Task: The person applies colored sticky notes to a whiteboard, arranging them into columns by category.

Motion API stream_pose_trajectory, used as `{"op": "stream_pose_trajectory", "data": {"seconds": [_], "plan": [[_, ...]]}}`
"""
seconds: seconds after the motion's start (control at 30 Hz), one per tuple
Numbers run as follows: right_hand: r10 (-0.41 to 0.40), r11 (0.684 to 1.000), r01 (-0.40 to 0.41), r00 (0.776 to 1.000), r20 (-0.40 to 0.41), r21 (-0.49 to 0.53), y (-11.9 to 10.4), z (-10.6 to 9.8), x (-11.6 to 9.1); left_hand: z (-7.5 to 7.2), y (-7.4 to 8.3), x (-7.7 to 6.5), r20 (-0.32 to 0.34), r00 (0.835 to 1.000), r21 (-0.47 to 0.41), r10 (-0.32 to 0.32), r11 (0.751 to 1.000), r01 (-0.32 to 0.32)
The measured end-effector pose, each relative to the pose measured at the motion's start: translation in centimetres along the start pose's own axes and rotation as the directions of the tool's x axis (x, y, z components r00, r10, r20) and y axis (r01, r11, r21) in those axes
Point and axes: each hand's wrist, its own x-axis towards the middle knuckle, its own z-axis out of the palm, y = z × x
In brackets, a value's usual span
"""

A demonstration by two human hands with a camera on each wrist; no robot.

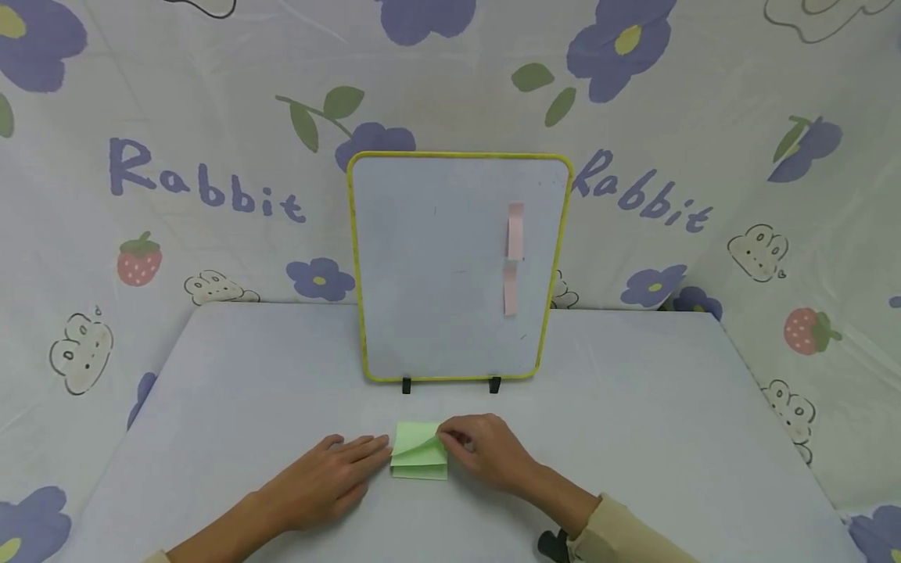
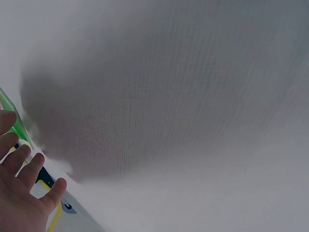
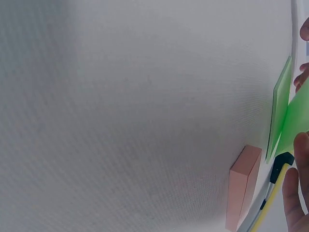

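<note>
A light green sticky note pad (image 1: 419, 473) lies on the white table in front of the whiteboard. My right hand (image 1: 493, 453) pinches the right edge of its upper sheet (image 1: 415, 457), which bends up off the paper below. In the right wrist view, the raised green sheet (image 3: 295, 118) stands at an angle from the flatter green layer (image 3: 279, 108). At the pad's left edge, my left hand (image 1: 331, 475) lies with fingers extended, their tips at the paper. The left wrist view shows that hand's spread fingers beside a sliver of green (image 2: 18, 128).
A yellow-framed whiteboard (image 1: 436, 313) stands behind the pad on black feet (image 1: 495, 385). Two narrow pink paper strips (image 1: 515, 232) hang on its right side, one above the other. A thick pink block (image 3: 244, 186) sits on the table in the right wrist view.
</note>
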Motion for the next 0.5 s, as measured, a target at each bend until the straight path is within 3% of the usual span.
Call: {"op": "stream_pose_trajectory", "data": {"seconds": [0.5], "plan": [[0.077, 0.996, -0.077, 0.997, -0.014, 0.038, -0.44, -0.21, 0.31, 0.11, -0.04, -0.12, -0.033, 0.999, -0.021, 0.008, 1.0, -0.008]]}}
